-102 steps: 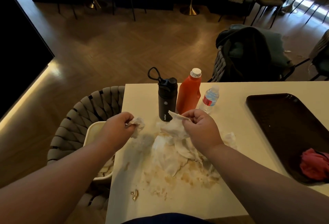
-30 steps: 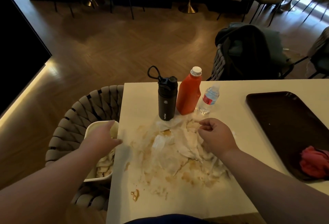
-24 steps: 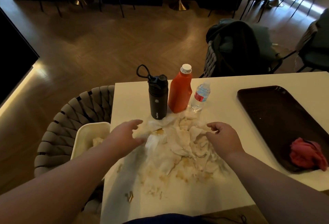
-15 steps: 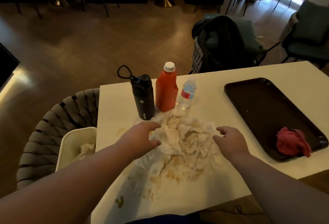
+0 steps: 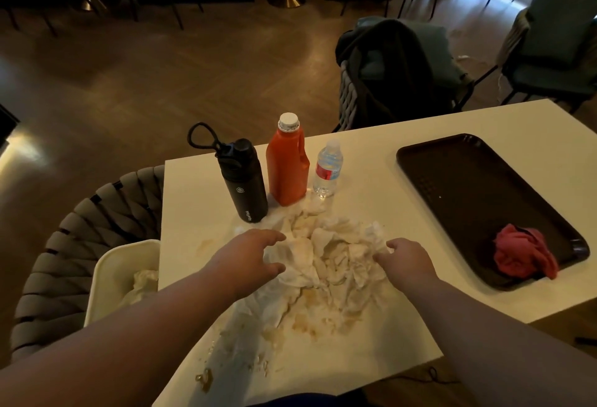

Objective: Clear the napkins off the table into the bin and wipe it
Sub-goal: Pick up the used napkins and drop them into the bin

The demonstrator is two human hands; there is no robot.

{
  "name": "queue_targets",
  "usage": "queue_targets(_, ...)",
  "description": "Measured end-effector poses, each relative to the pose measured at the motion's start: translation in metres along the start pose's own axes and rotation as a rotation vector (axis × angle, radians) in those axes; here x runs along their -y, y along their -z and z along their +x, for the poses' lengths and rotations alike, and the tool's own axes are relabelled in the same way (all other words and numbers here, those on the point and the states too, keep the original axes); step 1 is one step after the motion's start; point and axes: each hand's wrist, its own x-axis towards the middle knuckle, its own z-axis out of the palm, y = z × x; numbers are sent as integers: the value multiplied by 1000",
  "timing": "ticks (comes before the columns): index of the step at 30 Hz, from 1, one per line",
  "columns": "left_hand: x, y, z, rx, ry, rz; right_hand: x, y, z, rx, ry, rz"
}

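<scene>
White counter (image 5: 371,180) carries everything; brown tray (image 5: 452,180) at its right end, cream bin (image 5: 106,274) just off the left edge on a woven chair (image 5: 97,212), some paper already in it. Napkin heap (image 5: 332,254) sits mid-counter, its far edge touching the bottle bases, w/ brown spill stains under & in front of it. Both hands are on the heap, one each side, well apart: left hand (image 5: 248,261) clawed round the left edge, fingers above & thumb below a bulge of paper; right hand (image 5: 410,261) curled into the right edge, thumb & forefinger look to pinch a fold. Paper prob. very light, soft, partly soaked, so weak & liable to tear or shed bits; better to scoop from both sides & compress into one wad than lift by a corner. Black flask (image 5: 245,180), orange bottle (image 5: 287,167) & small water bottle (image 5: 328,169) stand close behind, easy to knock. Red cloth (image 5: 523,256) on the tray looks right for wiping. Sauce blob (image 5: 205,379) near the front edge.
</scene>
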Motion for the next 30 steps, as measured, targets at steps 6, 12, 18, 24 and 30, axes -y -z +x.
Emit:
queue_targets(6,3,4,-5,-8,7,20,4,-4,4,-20,-19,-96)
queue_targets(12,3,7,-7,-22,13,17,16,9,-6,-142,69,210)
queue_targets(18,-14,11,-7,-19,-31,-65,58,18,-28,-21,202,550)
queue_targets(24,-34,12,-10,-21,-112,-130,92,10,-55,246,311,717)
queue_targets(30,-45,12,-17,-57,-198,-224,103,6,-71,287,391,738)
